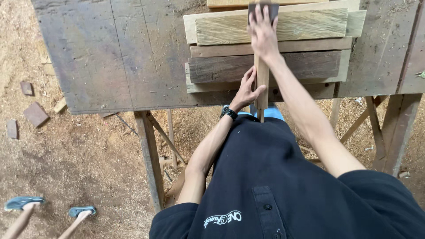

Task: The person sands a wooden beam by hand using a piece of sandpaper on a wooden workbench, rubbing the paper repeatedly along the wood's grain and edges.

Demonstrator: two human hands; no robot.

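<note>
Seen from above, a person's left hand (246, 90) grips a narrow wooden strip (262, 84) lying across a stack of planks (230, 68) on a weathered workbench (110, 53). The right hand (263, 33) presses flat on a dark block (263, 9), possibly a sanding pad, at the strip's far end, fingers spread over it rather than clenched. A black wristwatch (229, 113) shows on the left wrist. Sawdust covers the ground (79, 155), where another person's feet in blue sandals (24, 202) stand nearby.
</note>
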